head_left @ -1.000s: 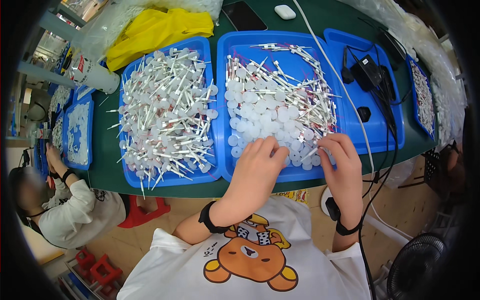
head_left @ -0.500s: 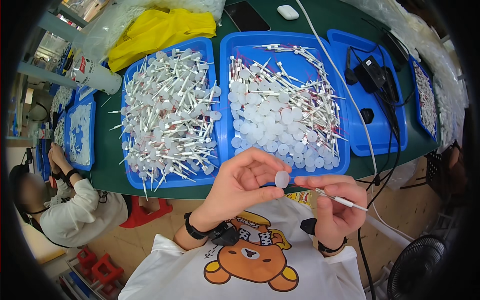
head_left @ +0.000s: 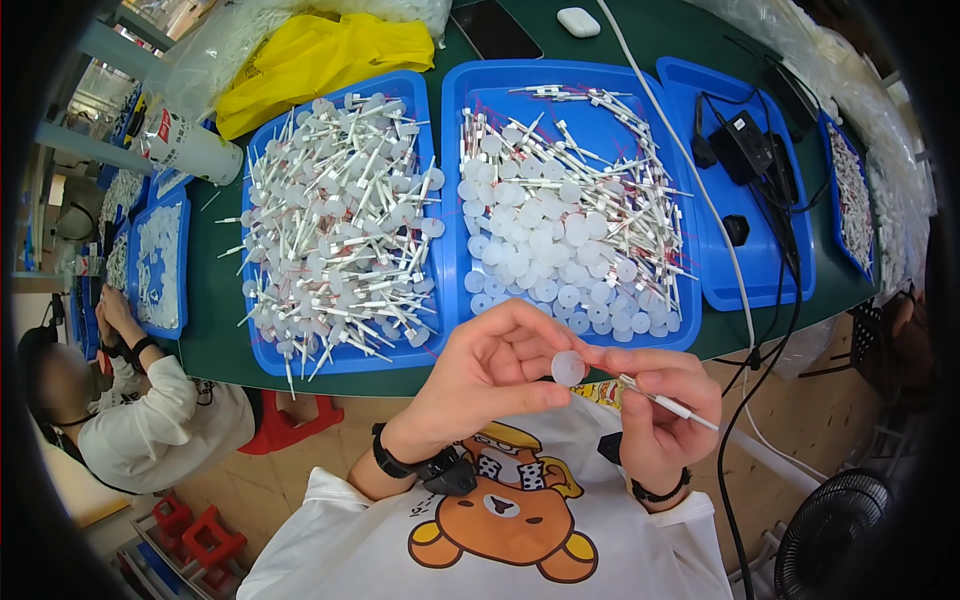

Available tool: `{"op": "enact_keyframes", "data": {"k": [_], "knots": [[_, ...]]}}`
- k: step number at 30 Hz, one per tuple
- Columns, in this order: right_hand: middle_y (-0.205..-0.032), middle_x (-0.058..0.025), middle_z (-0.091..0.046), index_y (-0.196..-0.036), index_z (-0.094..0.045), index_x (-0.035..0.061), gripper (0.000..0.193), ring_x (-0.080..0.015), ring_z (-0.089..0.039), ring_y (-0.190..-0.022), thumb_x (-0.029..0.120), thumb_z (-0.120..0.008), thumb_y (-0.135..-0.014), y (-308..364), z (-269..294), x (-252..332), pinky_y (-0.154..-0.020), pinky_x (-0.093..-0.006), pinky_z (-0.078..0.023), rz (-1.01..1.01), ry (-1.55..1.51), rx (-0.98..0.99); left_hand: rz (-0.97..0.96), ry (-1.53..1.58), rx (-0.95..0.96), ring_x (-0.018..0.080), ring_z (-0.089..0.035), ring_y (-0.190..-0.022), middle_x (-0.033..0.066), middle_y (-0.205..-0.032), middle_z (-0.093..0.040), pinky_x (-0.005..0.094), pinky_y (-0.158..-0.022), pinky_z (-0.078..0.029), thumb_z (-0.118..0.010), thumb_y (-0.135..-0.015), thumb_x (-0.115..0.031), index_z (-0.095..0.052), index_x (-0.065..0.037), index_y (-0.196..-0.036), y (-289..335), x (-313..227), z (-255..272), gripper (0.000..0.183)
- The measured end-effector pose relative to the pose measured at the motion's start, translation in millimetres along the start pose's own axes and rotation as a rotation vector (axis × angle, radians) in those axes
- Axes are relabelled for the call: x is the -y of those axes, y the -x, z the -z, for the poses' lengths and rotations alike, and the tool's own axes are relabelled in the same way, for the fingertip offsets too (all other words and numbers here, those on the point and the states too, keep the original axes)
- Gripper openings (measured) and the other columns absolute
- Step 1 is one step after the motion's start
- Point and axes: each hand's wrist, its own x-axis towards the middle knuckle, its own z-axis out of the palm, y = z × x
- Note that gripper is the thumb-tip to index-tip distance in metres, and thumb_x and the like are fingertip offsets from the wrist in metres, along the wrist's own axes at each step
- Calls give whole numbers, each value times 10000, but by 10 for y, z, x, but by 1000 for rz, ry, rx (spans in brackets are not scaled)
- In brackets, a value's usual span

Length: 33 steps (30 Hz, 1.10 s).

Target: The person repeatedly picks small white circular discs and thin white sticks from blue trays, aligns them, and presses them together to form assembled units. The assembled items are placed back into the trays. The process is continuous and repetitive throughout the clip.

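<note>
Between the thumb and fingers of my left hand (head_left: 485, 370) is a round translucent white disc (head_left: 568, 369), its flat face turned partly toward me. My right hand (head_left: 665, 395) pinches a thin white rod-shaped part (head_left: 686, 411) that slants down to the right. Its right index fingertip reaches the disc's edge. Whether the rod part's thin end passes into the disc is hidden by the fingers. Just beyond my hands stands a blue tray (head_left: 455, 100) with loose discs (head_left: 545, 245) at its near left and white rod parts with red wires (head_left: 610, 165) behind and to the right.
Left of it, another blue tray (head_left: 262, 345) is heaped with rods bearing discs. A third tray (head_left: 715, 270) holds a black power adapter (head_left: 742, 148) and cables. A yellow bag (head_left: 325, 65), phone (head_left: 496, 30) and white cup (head_left: 200, 150) lie behind. A co-worker (head_left: 165, 415) sits at left.
My right hand has shifted slightly left with the rod part, closing up to the disc. The disc has turned to show more of its face.
</note>
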Motion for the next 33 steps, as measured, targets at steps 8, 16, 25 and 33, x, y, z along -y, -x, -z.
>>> {"op": "enact_keyframes", "data": {"k": [8, 16, 25, 33], "knots": [[-1112, -240, -647, -1108, -542, -23, 276, -349, -685, -1019, -139, -589, -863, -7, 12, 22, -842, -380, -587, -9, -56, 45, 29, -20, -46, 194, -607, -1068, 157, -1134, -601, 333, -925, -498, -725, -783, 105, -519, -26, -1091, -9, 6, 4, 393], [-1076, -235, -663, -1081, -572, -23, 268, -344, -687, -984, -121, -633, -839, -35, 5, 6, -822, -391, -577, -31, -98, 23, 43, -18, -24, 190, -607, -1069, 148, -1128, -600, 331, -920, -501, -715, -786, 119, -532, -18, -1100, -6, 3, -7, 388], [-914, -131, -728, -917, -674, -4, 265, -300, -681, -889, -103, -756, -686, -230, 166, 73, -760, -352, -544, -30, 95, 158, 36, -100, -62, 193, -633, -979, 151, -1092, -626, 326, -848, -524, -742, -839, -49, -553, -1, -1109, 11, -40, -10, 333], [-951, -143, -731, -943, -687, -11, 280, -302, -685, -918, -102, -760, -688, -238, 202, 76, -768, -363, -542, -26, 79, 208, 42, 62, 111, 177, -639, -1026, 125, -1106, -659, 330, -912, -527, -686, -870, 26, -572, 20, -1167, 33, -38, 129, 319]]}}
